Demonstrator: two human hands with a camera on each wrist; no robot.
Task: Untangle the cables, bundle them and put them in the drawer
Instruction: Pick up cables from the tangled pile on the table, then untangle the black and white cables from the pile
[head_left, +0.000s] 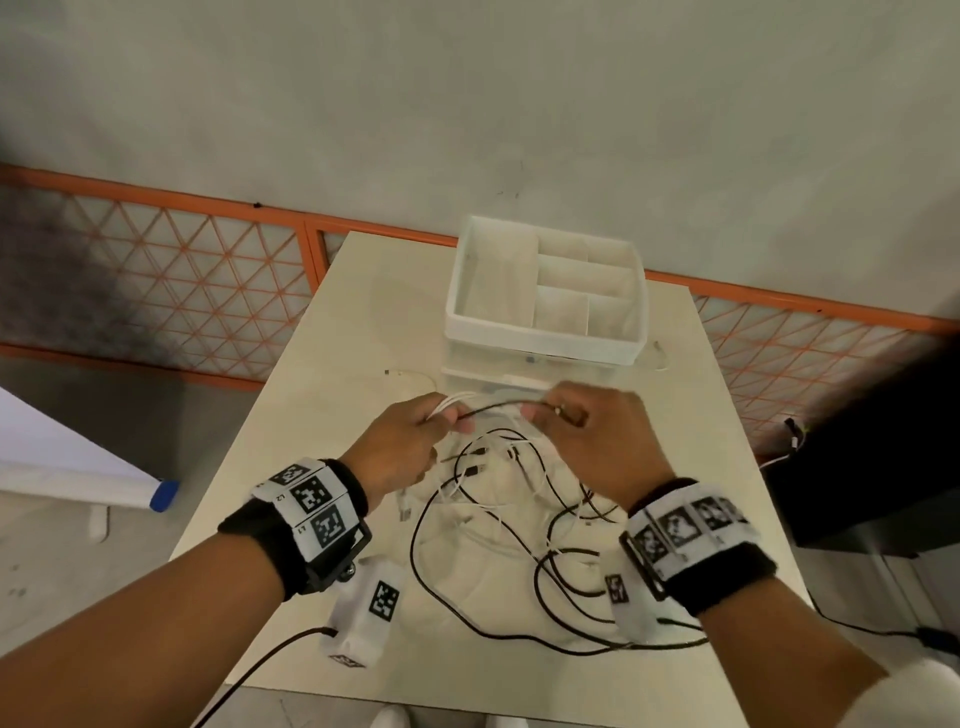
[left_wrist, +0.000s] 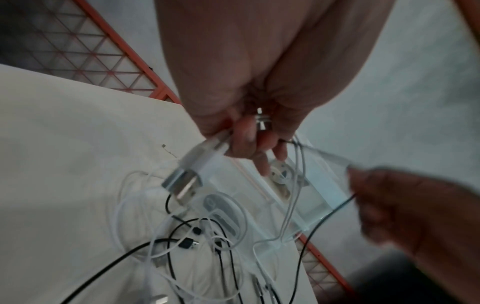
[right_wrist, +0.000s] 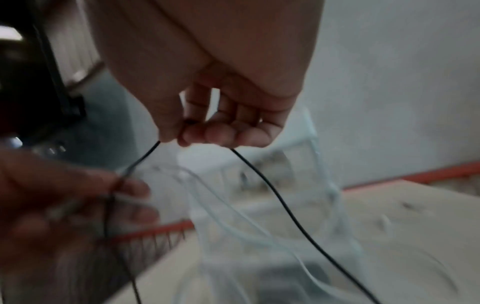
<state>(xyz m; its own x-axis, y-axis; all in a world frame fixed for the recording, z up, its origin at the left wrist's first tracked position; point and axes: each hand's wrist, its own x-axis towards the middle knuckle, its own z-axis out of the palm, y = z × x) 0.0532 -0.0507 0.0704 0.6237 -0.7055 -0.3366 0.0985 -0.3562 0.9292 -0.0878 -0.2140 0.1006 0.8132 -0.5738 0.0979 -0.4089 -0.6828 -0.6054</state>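
Observation:
A tangle of black and white cables (head_left: 519, 499) lies on the pale table (head_left: 332, 364) in front of me. My left hand (head_left: 451, 419) grips a bunch of white cables plus one black cable; the left wrist view shows a white USB plug (left_wrist: 192, 164) sticking out of its fist. My right hand (head_left: 540, 413) pinches the same black cable (head_left: 493, 404) between thumb and fingers (right_wrist: 207, 133), and the cable runs taut between both hands. Behind the hands stands a white organizer (head_left: 540, 343), and its translucent drawer (head_left: 498, 383) juts toward me.
The organizer's top tray has several compartments. A lone white cable end (head_left: 410, 373) lies left of the drawer. An orange lattice fence (head_left: 182, 280) runs behind the table. Dark equipment (head_left: 872, 467) stands at the right, a white roll (head_left: 78, 478) at the left.

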